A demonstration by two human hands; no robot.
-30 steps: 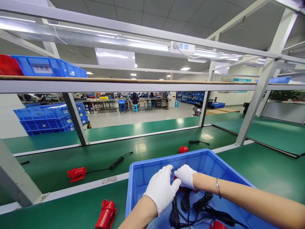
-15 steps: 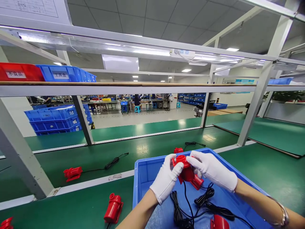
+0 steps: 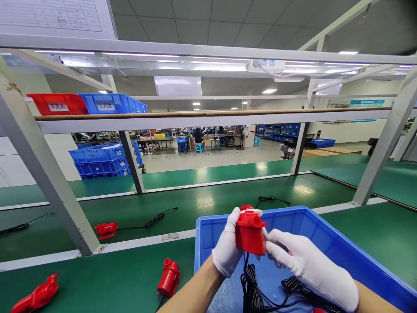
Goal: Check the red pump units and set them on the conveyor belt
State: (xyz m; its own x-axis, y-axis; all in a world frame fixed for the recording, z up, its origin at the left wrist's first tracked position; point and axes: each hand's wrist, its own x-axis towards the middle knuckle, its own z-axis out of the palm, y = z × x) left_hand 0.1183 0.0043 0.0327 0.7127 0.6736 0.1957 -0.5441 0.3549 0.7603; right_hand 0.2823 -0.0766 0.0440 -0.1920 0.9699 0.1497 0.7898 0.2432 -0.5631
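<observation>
My left hand (image 3: pixel 228 248), in a white glove, is wrapped round a red pump-like part (image 3: pixel 250 232) held upright above the blue bin (image 3: pixel 325 226). A black cable (image 3: pixel 252 291) hangs from the part into the bin. My right hand (image 3: pixel 309 265), also gloved, has its thumb and fingers closed at the part's lower right side; what they pinch there is too small to make out. Coiled black cables lie in the bin, and a bit of another red part shows at the bottom edge.
Red parts (image 3: pixel 169 277) (image 3: pixel 107 230) (image 3: pixel 35 295) lie on the green table (image 3: pixel 130 269) to the left. Grey shelf posts (image 3: pixel 52 174) rise around it. A red bin (image 3: pixel 58 104) and a blue bin (image 3: pixel 110 103) stand on the shelf. A person sits far back.
The held red part has turned and stands more upright. My right hand has moved from its top to its lower right side. The view has swung left.
</observation>
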